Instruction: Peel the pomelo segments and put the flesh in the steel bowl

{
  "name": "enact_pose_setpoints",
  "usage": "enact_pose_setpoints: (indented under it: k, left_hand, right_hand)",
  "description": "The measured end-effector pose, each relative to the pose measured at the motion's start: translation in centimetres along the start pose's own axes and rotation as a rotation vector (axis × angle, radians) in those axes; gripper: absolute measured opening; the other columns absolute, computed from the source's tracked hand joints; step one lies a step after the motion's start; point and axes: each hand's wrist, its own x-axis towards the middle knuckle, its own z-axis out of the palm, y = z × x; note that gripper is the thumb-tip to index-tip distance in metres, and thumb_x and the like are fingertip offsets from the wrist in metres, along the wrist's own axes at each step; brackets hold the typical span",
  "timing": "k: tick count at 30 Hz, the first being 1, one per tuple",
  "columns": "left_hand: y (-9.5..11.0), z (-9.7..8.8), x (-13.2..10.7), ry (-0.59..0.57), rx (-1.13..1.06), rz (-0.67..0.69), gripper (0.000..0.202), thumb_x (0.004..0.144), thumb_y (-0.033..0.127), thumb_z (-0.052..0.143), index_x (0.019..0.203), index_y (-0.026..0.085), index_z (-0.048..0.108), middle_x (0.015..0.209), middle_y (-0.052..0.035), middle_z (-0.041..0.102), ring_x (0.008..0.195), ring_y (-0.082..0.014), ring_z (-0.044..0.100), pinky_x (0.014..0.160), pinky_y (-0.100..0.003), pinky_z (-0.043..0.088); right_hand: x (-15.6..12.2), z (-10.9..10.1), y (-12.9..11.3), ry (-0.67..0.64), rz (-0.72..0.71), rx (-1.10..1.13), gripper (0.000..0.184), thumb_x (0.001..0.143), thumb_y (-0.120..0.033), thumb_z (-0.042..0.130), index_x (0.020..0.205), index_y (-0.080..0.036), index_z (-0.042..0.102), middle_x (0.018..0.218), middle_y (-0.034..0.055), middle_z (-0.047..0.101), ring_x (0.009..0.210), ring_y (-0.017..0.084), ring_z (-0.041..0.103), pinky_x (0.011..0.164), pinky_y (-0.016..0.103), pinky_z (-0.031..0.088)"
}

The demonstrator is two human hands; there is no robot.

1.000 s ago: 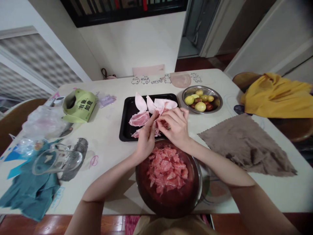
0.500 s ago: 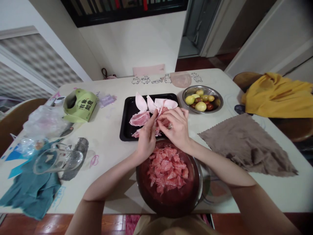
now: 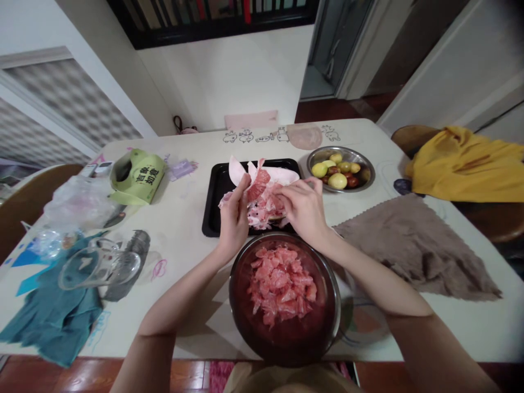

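Observation:
My left hand (image 3: 234,222) is closed round a red pomelo segment (image 3: 259,184), its pale membrane standing up past the thumb. My right hand (image 3: 306,210) has its fingers bent together at the right side of the flesh, pinching part of it; the fingertips are partly hidden. Both hands are over a black tray (image 3: 212,204), which holds white pomelo rind (image 3: 278,174) and peeled scraps. Just in front of me stands a steel bowl (image 3: 336,316) with a heap of pink-red pomelo pulp (image 3: 282,284) in it.
Behind the tray at right, a small steel bowl (image 3: 371,180) holds green and brown fruits. A brown cloth (image 3: 417,245) lies at right. At left are a green paper visor (image 3: 139,174), a plastic bag (image 3: 77,202), a glass pitcher (image 3: 90,267) and a teal cloth (image 3: 61,316).
My hands have moved apart, the left one slightly leftward and the right one slightly rightward. The red segment between them now shows opened out. The view has shifted slightly.

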Motion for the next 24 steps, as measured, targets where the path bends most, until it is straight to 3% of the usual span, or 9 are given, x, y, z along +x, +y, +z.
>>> enact_pose_setpoints:
  k: [3,6,10,14,24]
  left_hand:
    - [0.2,0.1,0.0,-0.002,-0.024,-0.005,0.041,0.107,0.032,0.047,0.147,0.027,0.056,0.15,-0.0076,0.06,0.143,-0.0216,0.055,0.126,-0.045,0.04]
    - [0.4,0.2,-0.2,-0.007,-0.034,-0.002,0.041,0.107,0.032,0.047,0.146,0.026,0.056,0.15,-0.0082,0.06,0.143,-0.0212,0.055,0.126,-0.045,0.04]
    - [0.7,0.4,-0.3,-0.014,-0.048,-0.003,0.041,0.107,0.031,0.047,0.146,0.024,0.056,0.15,-0.0088,0.06,0.143,-0.0215,0.055,0.126,-0.044,0.04]
    - [0.9,0.5,-0.5,-0.024,-0.057,-0.009,0.04,0.107,0.031,0.047,0.146,0.026,0.056,0.151,-0.0076,0.059,0.143,-0.0203,0.055,0.126,-0.044,0.041]
    - [1.2,0.5,-0.7,-0.038,-0.031,0.014,0.04,0.107,0.032,0.046,0.145,0.027,0.057,0.151,-0.0058,0.06,0.143,-0.02,0.055,0.125,-0.043,0.043]
  right_hand:
    - [-0.1,0.5,0.2,0.012,0.001,-0.022,0.016,0.096,-0.018,0.058,0.09,-0.025,0.072,0.085,-0.0022,0.078,0.086,0.021,0.064,0.1,0.043,0.03]
    - [-0.1,0.5,0.0,0.031,-0.041,-0.009,0.021,0.095,-0.013,0.056,0.1,-0.026,0.073,0.096,-0.0035,0.08,0.095,0.021,0.064,0.101,0.042,0.029]
    - [-0.1,0.2,-0.6,0.136,-0.044,-0.049,0.011,0.098,-0.026,0.062,0.095,-0.026,0.072,0.097,-0.0032,0.079,0.097,0.021,0.063,0.1,0.043,0.029]
    - [-0.2,0.2,-0.7,0.201,-0.096,-0.082,0.014,0.099,-0.03,0.063,0.089,-0.026,0.071,0.095,-0.0043,0.078,0.096,0.02,0.062,0.1,0.042,0.029]
    - [-0.5,0.6,-0.6,0.178,-0.07,-0.039,0.013,0.1,-0.029,0.06,0.093,-0.027,0.07,0.093,-0.0029,0.078,0.096,0.022,0.061,0.1,0.045,0.029]
